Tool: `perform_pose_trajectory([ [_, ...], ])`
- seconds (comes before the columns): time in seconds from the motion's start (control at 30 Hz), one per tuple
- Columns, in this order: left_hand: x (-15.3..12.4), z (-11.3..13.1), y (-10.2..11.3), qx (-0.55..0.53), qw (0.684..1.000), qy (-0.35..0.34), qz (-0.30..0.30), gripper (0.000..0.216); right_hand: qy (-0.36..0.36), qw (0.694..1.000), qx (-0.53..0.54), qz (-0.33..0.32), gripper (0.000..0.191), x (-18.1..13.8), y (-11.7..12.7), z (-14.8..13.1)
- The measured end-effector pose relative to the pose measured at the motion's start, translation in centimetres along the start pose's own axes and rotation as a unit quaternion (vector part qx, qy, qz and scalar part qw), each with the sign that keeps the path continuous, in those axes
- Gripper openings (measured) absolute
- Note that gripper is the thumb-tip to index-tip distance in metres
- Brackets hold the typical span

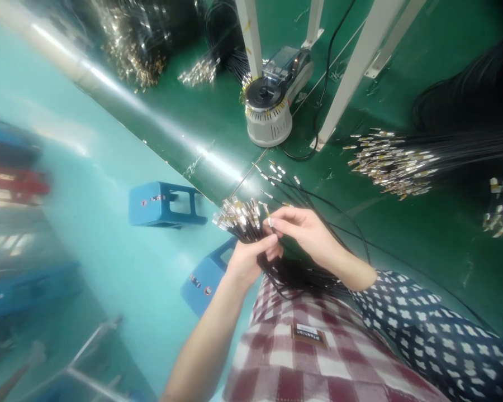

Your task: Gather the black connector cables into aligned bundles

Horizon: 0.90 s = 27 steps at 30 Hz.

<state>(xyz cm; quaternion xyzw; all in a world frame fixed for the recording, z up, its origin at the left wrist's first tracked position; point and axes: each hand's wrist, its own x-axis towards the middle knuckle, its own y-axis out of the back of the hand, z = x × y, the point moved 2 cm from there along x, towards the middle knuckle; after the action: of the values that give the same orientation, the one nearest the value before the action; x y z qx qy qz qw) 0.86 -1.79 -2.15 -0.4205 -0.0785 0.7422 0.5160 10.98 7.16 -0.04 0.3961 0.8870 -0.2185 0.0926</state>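
We've got the black cable bundle [240, 216] at the centre of the frame, metal-tipped ends up. Our left hand [251, 254] is clamped round it. Right hand [308, 230]: thumb and forefinger together, pinching one cable end [267, 213] just beside the bundle. We see loose cables [304, 192] on the green surface [218, 125], a round machine [269, 120] upper centre, another cable pile [392, 164] at right.
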Motion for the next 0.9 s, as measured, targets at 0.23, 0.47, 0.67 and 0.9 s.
perform_pose_trajectory([
  [0.23,-0.1,-0.2,-0.4,0.014,0.999,-0.018,0.046,0.021,-0.013,1.000,0.003,0.024,0.022,-0.3,0.1,0.3],
  [0.47,-0.2,-0.2,-0.8,0.014,0.998,-0.034,0.050,0.017,-0.013,0.999,-0.006,0.048,0.021,-0.5,-0.1,0.0],
  [0.67,-0.1,0.1,-1.2,0.008,0.998,-0.031,0.051,0.017,-0.052,0.992,0.050,0.101,0.014,-0.3,-0.2,0.4],
  [0.9,0.3,0.0,-1.4,-0.002,0.997,-0.024,0.077,0.021,0.049,0.984,-0.089,0.148,0.015,-0.7,-0.4,0.4],
])
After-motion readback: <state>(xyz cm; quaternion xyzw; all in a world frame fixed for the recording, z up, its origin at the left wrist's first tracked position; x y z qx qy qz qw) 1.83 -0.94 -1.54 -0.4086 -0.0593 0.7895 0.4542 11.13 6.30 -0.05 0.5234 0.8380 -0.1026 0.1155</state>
